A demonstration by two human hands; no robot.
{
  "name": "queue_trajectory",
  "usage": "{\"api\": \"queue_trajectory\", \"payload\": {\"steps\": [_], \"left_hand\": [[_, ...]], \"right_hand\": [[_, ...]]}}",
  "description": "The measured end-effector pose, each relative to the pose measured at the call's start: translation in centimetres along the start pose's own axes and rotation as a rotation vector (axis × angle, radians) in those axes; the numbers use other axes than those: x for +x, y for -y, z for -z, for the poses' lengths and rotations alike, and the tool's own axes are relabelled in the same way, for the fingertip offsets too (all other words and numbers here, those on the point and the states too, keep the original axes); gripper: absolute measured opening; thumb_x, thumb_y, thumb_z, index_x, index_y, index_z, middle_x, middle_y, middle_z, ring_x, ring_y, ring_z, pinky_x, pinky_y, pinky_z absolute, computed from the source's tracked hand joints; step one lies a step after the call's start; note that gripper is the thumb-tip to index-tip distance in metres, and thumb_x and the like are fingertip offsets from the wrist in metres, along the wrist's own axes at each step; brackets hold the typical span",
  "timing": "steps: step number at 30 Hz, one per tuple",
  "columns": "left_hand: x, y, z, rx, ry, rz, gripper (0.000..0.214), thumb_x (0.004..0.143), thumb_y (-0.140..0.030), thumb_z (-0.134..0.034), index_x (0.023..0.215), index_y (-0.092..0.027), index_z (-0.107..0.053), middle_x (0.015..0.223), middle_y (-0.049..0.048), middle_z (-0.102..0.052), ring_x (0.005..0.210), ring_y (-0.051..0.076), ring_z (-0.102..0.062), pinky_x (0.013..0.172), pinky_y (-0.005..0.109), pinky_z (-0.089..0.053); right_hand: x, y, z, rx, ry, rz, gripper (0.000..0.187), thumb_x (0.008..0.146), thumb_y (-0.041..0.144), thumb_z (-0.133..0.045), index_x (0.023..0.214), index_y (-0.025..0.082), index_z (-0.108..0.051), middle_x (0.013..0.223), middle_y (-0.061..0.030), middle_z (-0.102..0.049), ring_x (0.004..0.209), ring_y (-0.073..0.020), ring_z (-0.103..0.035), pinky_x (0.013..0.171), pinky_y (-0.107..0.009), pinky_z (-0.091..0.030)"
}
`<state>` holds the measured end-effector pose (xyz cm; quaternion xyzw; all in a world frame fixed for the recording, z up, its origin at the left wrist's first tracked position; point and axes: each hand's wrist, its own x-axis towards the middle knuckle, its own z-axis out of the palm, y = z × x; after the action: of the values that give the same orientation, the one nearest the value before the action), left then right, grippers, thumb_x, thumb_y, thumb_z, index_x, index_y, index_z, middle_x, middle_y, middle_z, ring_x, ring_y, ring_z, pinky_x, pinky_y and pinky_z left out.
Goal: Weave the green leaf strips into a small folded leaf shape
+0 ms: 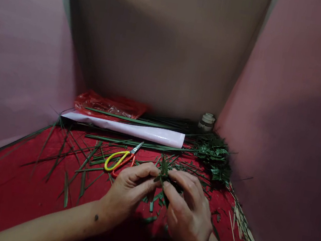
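My left hand [128, 190] and my right hand [187, 211] meet over the red table [11, 191], both pinching a small woven piece of green leaf strips [164, 172]. Thin strip ends stick up from it between my fingertips. Scissors [120, 160] with yellow and red handles lie just beyond my left hand, blades pointing away to the right.
Cut green leaf strips [82, 157] litter the table. A heap of finished green leaf pieces [215, 159] lies at the right. Behind are a white paper roll [135, 130], a red plastic bag [108, 104], long leaves and a small jar [207, 122]. Pink and brown boards wall the table.
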<state>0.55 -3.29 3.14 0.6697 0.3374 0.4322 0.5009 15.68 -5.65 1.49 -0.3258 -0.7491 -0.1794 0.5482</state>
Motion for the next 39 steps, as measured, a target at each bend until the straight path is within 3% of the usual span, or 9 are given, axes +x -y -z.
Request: {"api": "queue_trajectory", "payload": {"steps": [5,13,16,19,32,36,39], "left_hand": [[-0.4,0.4,0.0,-0.064,0.011,0.006,0.015,0.081,-0.029,-0.053,0.081,-0.017,-0.063,0.066,-0.0012,-0.050,0.058,0.008,-0.047,0.057,0.021,-0.042],[-0.5,-0.3,-0.1,0.245,-0.082,-0.280,0.011,0.082,-0.018,-0.052,0.072,-0.017,-0.056,0.063,-0.0024,-0.044,0.059,0.008,-0.042,0.056,0.019,-0.038],[-0.5,-0.3,0.0,0.317,-0.075,-0.320,0.013,0.082,-0.015,-0.050,0.070,-0.017,-0.054,0.063,-0.0024,-0.043,0.059,0.008,-0.041,0.056,0.019,-0.037],[-0.5,0.0,0.1,0.336,-0.058,-0.308,0.012,0.083,-0.015,-0.049,0.073,-0.018,-0.054,0.064,-0.0023,-0.044,0.060,0.008,-0.043,0.056,0.019,-0.037],[-0.5,-0.1,0.0,0.249,-0.039,-0.225,0.016,0.083,-0.017,-0.047,0.068,-0.019,-0.053,0.065,-0.0021,-0.050,0.058,0.008,-0.050,0.057,0.018,-0.043],[-0.4,-0.4,-0.3,0.227,-0.059,-0.160,0.014,0.083,-0.020,-0.049,0.071,-0.018,-0.055,0.063,-0.0027,-0.049,0.054,0.007,-0.048,0.051,0.018,-0.041],[-0.2,-0.4,-0.3,0.305,-0.090,-0.153,0.010,0.083,-0.022,-0.049,0.078,-0.017,-0.057,0.063,-0.0028,-0.050,0.051,0.007,-0.048,0.050,0.019,-0.041]], "right_hand": [[0.4,0.6,0.2,-0.012,-0.011,-0.011,0.026,0.078,0.002,-0.047,0.093,0.019,-0.060,0.098,-0.0085,-0.058,0.095,-0.0173,-0.056,0.079,-0.032,-0.052],[0.9,1.0,0.0,0.021,-0.054,-0.140,0.022,0.079,0.003,-0.047,0.089,0.020,-0.056,0.085,-0.0055,-0.060,0.081,-0.0149,-0.059,0.069,-0.030,-0.055],[1.0,1.1,0.1,0.044,-0.062,-0.170,0.023,0.078,0.004,-0.047,0.089,0.022,-0.057,0.085,-0.0047,-0.060,0.082,-0.0148,-0.060,0.069,-0.030,-0.055],[0.9,1.2,0.1,0.094,-0.057,-0.242,0.021,0.078,0.006,-0.049,0.087,0.022,-0.058,0.084,-0.0042,-0.060,0.080,-0.0145,-0.060,0.068,-0.028,-0.055],[1.0,1.5,-0.3,0.057,-0.104,-0.163,0.028,0.076,0.000,-0.050,0.089,0.022,-0.060,0.086,-0.0047,-0.058,0.083,-0.0144,-0.057,0.070,-0.027,-0.052],[0.5,1.1,-0.3,0.186,-0.071,-0.223,0.032,0.075,-0.001,-0.048,0.097,0.020,-0.057,0.089,-0.0063,-0.058,0.085,-0.0156,-0.056,0.071,-0.030,-0.051],[0.1,0.9,-0.8,0.280,-0.107,-0.357,0.027,0.076,0.002,-0.052,0.095,0.019,-0.057,0.087,-0.0046,-0.059,0.083,-0.0146,-0.057,0.072,-0.029,-0.050]]}}
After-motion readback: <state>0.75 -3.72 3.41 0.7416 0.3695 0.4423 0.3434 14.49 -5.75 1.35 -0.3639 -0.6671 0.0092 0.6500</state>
